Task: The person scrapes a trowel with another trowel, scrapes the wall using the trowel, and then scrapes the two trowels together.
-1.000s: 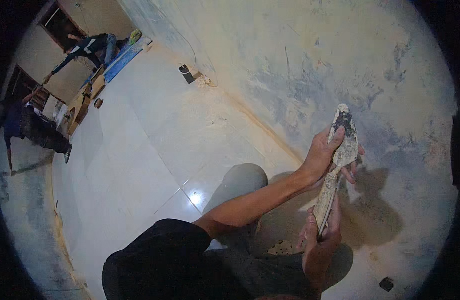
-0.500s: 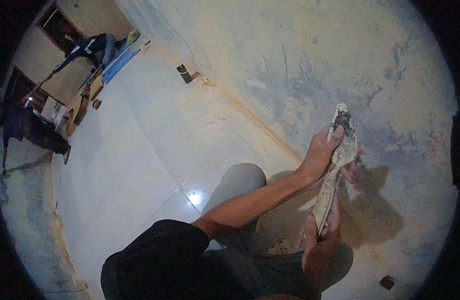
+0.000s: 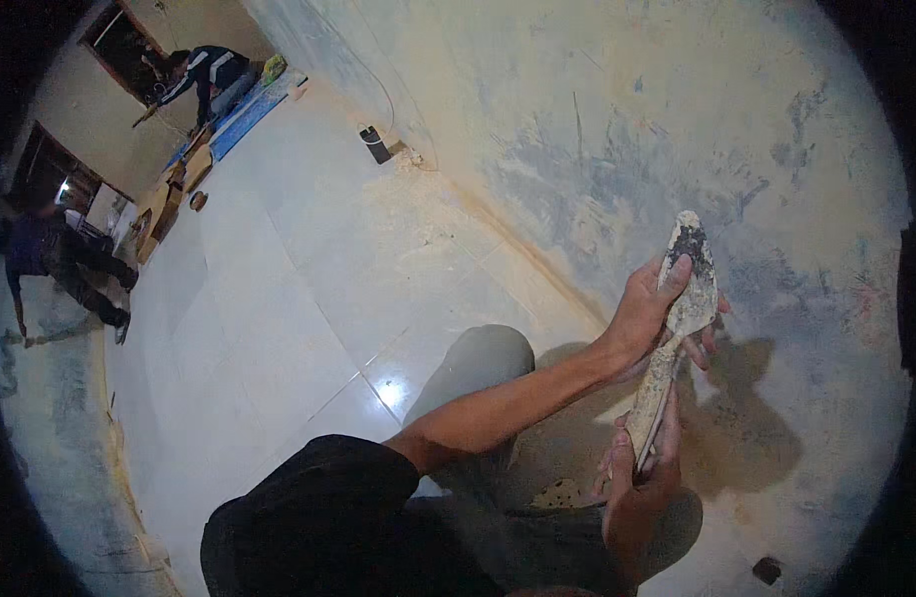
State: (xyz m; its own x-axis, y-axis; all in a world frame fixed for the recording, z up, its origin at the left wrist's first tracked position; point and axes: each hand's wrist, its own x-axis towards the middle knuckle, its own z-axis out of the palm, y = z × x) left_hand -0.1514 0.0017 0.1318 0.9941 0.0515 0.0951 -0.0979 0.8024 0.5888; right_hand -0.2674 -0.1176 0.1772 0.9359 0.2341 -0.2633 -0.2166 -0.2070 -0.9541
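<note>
In front of me I hold a trowel (image 3: pixel 693 298), its pale blade caked with dried plaster and marked by a dark patch near the tip. My left hand (image 3: pixel 649 298) grips the blade, thumb pressed on its face and fingers behind. Lower down, my right hand (image 3: pixel 639 483) is wrapped round the end of the crusted handle (image 3: pixel 657 388). A thin, pale edge runs along the handle by the right hand; whether it is a separate piece I cannot tell. The blade points up toward the patchy plastered wall (image 3: pixel 577 119).
White floor tiles (image 3: pixel 239 328) carry dust along the wall's foot. A black box-shaped device (image 3: pixel 375 145) with a cable stands near the wall. A dark lump (image 3: pixel 767 570) lies at lower right. Two people, one crouching (image 3: pixel 214 82) and one bending (image 3: pixel 65 254), are at far left, near cardboard (image 3: pixel 159 214).
Both my hands keep their hold on the trowel, almost unmoved. At far left, the crouching person has drawn back an outstretched arm, and the view has shifted slightly.
</note>
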